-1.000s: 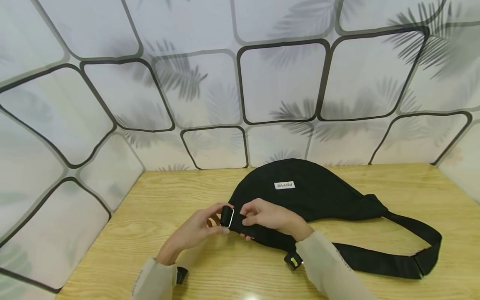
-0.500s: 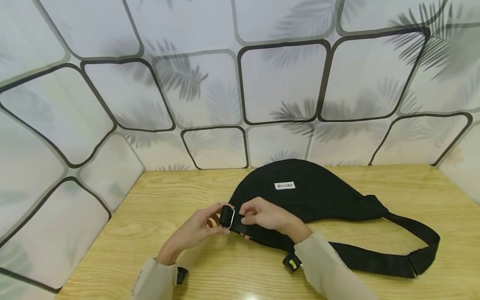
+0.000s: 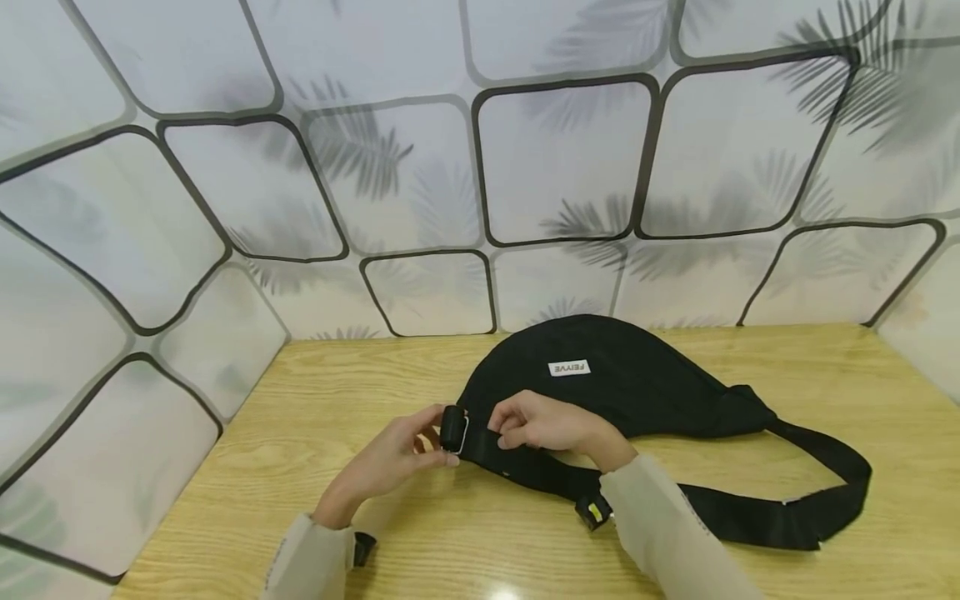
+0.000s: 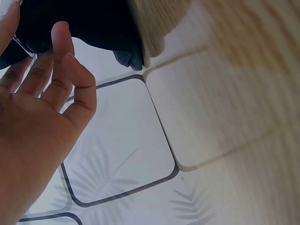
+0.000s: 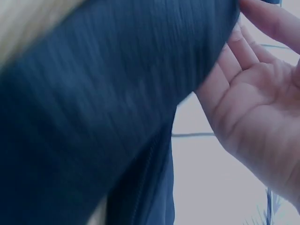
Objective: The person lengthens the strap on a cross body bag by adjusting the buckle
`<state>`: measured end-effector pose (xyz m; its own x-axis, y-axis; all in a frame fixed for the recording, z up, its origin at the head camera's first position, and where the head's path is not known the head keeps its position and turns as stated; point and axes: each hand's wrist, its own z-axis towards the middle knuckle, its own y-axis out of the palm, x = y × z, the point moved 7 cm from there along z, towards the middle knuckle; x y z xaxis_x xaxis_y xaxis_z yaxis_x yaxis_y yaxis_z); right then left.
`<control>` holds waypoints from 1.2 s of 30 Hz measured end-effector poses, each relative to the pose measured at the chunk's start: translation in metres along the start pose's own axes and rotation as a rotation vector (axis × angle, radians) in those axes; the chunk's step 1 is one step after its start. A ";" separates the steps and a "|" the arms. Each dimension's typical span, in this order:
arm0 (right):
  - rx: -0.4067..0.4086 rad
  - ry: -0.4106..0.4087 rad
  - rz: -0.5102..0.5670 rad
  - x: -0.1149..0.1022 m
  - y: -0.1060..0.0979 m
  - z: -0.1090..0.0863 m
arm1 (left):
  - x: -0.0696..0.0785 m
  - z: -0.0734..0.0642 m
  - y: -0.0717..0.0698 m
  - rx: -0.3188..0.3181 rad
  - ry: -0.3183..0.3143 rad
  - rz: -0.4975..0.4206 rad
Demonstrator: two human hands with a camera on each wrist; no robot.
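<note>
A black waist bag [image 3: 622, 375] with a white label [image 3: 569, 368] lies on the table in the head view. At its left end, my left hand [image 3: 386, 458] holds a metal slider buckle [image 3: 465, 435] with a loop of black webbing [image 3: 452, 428] through it. Just right of the buckle, my right hand [image 3: 555, 427] pinches the strap between thumb and fingers. In the right wrist view the wide strap [image 5: 117, 89] runs up to the fingertips of the right hand [image 5: 262, 103]. The left wrist view shows the left hand [image 4: 47, 122], with the buckle partly cut off by the frame.
The rest of the strap [image 3: 757, 518] curves over the right side of the wooden table [image 3: 360, 367]. A patterned cloth wall [image 3: 562, 167] stands behind and to the left. Small black devices [image 3: 593, 511] [image 3: 363, 548] sit at both wrists.
My right hand has shifted slightly right, away from the buckle, with the strap in its fingers. The strap's far right bend has moved a little left. The left hand stays in place.
</note>
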<state>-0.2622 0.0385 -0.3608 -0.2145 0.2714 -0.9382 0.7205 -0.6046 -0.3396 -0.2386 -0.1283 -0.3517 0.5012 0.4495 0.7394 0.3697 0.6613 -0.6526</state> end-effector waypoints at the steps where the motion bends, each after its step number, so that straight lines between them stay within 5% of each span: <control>1: -0.009 -0.011 -0.024 -0.001 -0.001 -0.001 | 0.000 0.000 0.000 0.000 0.000 0.000; 9: 0.069 -0.062 -0.019 -0.004 -0.002 0.001 | 0.000 0.001 0.003 0.009 -0.014 -0.031; 15: 0.171 -0.053 0.076 -0.004 0.004 0.009 | 0.001 0.002 0.005 -0.001 -0.048 -0.039; 24: 0.273 -0.087 0.196 -0.009 0.011 0.013 | 0.004 0.004 0.001 0.028 -0.011 -0.070; 36: 0.253 -0.153 -0.032 -0.017 0.011 0.005 | 0.004 0.009 -0.002 0.038 -0.020 -0.009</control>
<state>-0.2534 0.0237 -0.3494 -0.3454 0.1889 -0.9192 0.5285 -0.7703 -0.3569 -0.2447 -0.1220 -0.3463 0.4820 0.4555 0.7485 0.3437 0.6875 -0.6397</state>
